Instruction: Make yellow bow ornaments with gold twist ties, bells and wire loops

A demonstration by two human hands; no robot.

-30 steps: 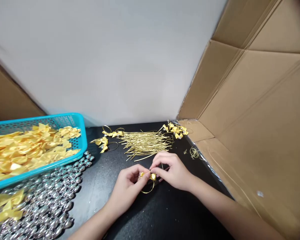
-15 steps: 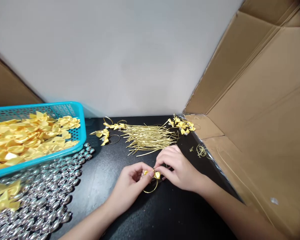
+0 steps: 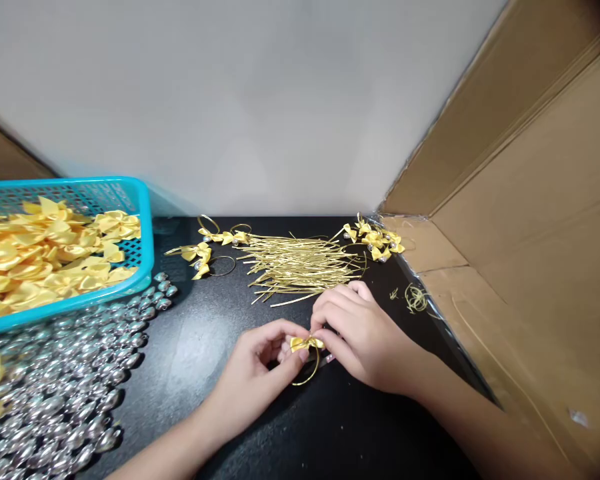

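A small yellow ribbon bow (image 3: 298, 344) with a loop of gold cord (image 3: 314, 377) hanging from it is between my hands, just above the black table. My left hand (image 3: 265, 370) pinches the bow's left side between thumb and fingers. On the other side, the thumb and fingertips of my right hand (image 3: 365, 337) close on the gold cord at the bow's middle. The exact grip is partly hidden by the fingers. Beneath the right fingers lies a thin tool with a pinkish part (image 3: 329, 359), mostly covered.
Gold cord strands (image 3: 300, 267) lie beyond my hands. Finished-looking bows with beads sit to their left (image 3: 197, 253) and right (image 3: 377, 241). A blue basket (image 3: 147, 247) of yellow bows and many silver beads (image 3: 75, 380) are at left. Cord scraps (image 3: 416, 298) lie near the cardboard (image 3: 530, 200).
The view has shifted a little, so the basket and beads sit further left. My left thumb has slid lower, and more of the bow shows. Both hands keep their pinch.
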